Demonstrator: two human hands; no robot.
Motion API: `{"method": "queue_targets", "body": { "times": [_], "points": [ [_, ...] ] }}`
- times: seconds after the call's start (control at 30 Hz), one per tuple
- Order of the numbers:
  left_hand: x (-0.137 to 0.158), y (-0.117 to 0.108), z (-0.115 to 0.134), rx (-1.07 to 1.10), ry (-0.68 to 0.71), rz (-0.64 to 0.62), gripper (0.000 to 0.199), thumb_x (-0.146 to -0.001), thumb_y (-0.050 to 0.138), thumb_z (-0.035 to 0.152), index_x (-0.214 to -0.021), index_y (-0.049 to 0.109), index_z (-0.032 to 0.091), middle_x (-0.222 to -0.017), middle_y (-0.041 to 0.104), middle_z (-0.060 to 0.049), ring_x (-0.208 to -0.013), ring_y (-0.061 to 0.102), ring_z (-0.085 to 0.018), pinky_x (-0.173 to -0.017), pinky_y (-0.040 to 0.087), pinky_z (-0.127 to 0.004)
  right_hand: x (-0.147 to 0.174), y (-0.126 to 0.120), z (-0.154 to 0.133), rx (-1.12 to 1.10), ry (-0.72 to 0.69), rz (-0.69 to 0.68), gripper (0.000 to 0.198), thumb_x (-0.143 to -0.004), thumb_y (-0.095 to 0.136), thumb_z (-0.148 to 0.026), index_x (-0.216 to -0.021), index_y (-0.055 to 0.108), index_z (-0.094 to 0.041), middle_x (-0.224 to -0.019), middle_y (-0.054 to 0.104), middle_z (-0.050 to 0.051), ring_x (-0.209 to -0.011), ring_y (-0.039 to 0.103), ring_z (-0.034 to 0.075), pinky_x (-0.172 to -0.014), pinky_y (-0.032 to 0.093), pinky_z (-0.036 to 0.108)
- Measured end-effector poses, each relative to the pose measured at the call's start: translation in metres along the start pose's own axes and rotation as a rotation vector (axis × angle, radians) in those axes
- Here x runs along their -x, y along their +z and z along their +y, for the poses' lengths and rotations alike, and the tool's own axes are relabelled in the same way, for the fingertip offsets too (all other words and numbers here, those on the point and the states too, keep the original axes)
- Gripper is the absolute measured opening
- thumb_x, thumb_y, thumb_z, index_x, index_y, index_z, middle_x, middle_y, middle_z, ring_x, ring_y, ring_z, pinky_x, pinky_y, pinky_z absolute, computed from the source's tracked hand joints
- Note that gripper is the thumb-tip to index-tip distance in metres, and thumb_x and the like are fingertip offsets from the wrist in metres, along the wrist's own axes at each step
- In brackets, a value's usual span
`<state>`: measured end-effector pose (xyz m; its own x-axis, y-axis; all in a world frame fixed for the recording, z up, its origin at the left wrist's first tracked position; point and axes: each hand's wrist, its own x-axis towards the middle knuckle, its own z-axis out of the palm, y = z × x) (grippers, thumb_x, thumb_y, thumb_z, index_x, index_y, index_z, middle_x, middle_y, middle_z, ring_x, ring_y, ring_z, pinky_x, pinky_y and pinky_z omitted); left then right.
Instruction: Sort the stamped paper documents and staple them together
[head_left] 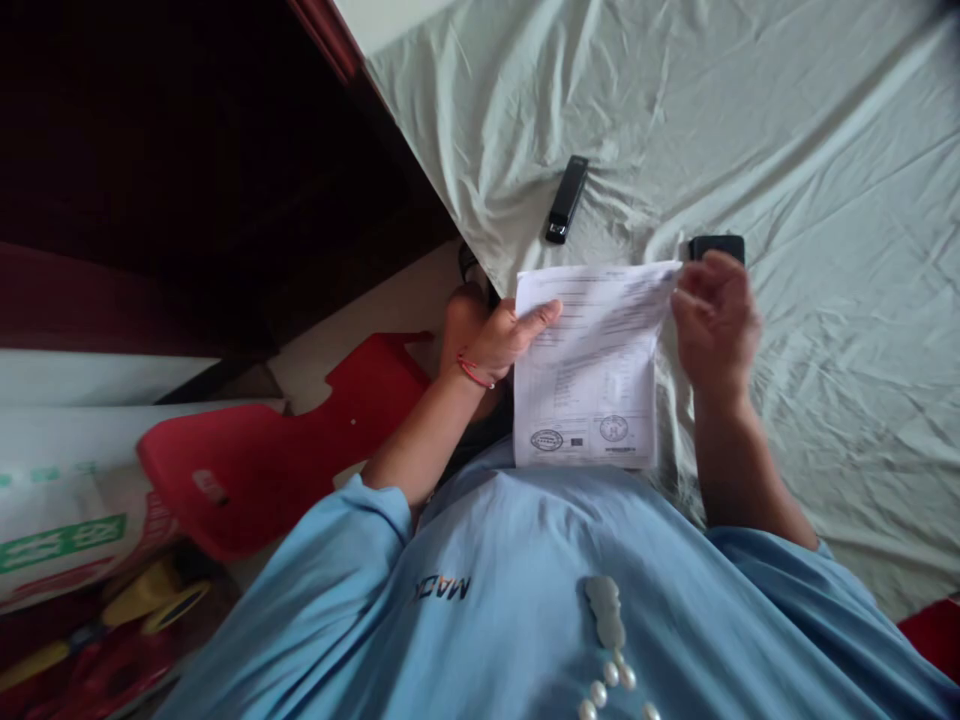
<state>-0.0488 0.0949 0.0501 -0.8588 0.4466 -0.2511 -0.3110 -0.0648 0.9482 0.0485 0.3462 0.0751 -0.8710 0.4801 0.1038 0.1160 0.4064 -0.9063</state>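
Observation:
My left hand (517, 335), with a red string at the wrist, grips a thin stack of printed papers (585, 365) by its left edge, thumb on top. The papers tilt up in front of my body; two round or oval stamps show near the lower edge. At their top right corner is my right hand (716, 325), fingers curled in and slightly blurred, and the corner bends toward it. Beyond the papers a black stapler (568, 200) lies on the cloth. A small black object (718, 247) sits just behind my right hand, which partly hides it.
Wrinkled pale cloth (825, 200) covers the surface ahead and to the right. On the left stand a red plastic stool (277, 460) and a white printed bag (67, 520). Below the bag lies a yellow-handled item (150, 595). Dark furniture (187, 150) fills the upper left.

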Motion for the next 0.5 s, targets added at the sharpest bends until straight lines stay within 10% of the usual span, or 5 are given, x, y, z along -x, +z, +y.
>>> {"method": "queue_targets", "body": {
  "times": [0.07, 0.13, 0.27, 0.5],
  "points": [
    [0.001, 0.005, 0.0, 0.072, -0.078, -0.044, 0.049, -0.083, 0.094, 0.055, -0.112, 0.083, 0.017, -0.113, 0.085, -0.012, -0.136, 0.072, -0.045, -0.117, 0.061, -0.061, -0.011, 0.003, -0.026, 0.25, -0.341, 0.091, 0.043, -0.106, 0.059, -0.039, -0.146, 0.069, -0.026, -0.153, 0.066, 0.015, -0.144, 0.063, 0.033, -0.121, 0.052, 0.057],
    [0.0, 0.01, 0.0, 0.123, -0.139, -0.055, 0.039, -0.088, 0.091, 0.05, -0.111, 0.082, 0.019, -0.11, 0.085, -0.01, -0.131, 0.075, -0.042, -0.113, 0.064, -0.06, -0.02, 0.011, -0.05, 0.37, -0.534, -0.104, 0.041, -0.113, 0.045, -0.036, -0.141, 0.074, -0.028, -0.148, 0.071, 0.012, -0.149, 0.059, 0.033, -0.128, 0.043, 0.061],
    [-0.001, 0.016, 0.003, 0.16, -0.181, -0.081, 0.024, -0.096, 0.081, 0.041, -0.107, 0.08, 0.019, -0.103, 0.083, -0.009, -0.12, 0.079, -0.04, -0.106, 0.066, -0.061, -0.028, 0.036, -0.076, 0.448, -0.609, -0.497, 0.043, -0.113, 0.044, -0.033, -0.146, 0.071, -0.029, -0.137, 0.077, 0.011, -0.149, 0.057, 0.038, -0.129, 0.036, 0.068],
    [0.0, 0.016, 0.002, 0.156, -0.18, -0.017, 0.023, -0.102, 0.074, 0.038, -0.102, 0.077, 0.016, -0.098, 0.079, -0.009, -0.114, 0.079, -0.039, -0.1, 0.065, -0.056, -0.032, 0.059, -0.073, 0.445, -0.602, -0.576, 0.042, -0.111, 0.043, -0.029, -0.134, 0.077, -0.023, -0.131, 0.078, 0.013, -0.136, 0.063, 0.036, -0.118, 0.045, 0.059]
  ]
}}
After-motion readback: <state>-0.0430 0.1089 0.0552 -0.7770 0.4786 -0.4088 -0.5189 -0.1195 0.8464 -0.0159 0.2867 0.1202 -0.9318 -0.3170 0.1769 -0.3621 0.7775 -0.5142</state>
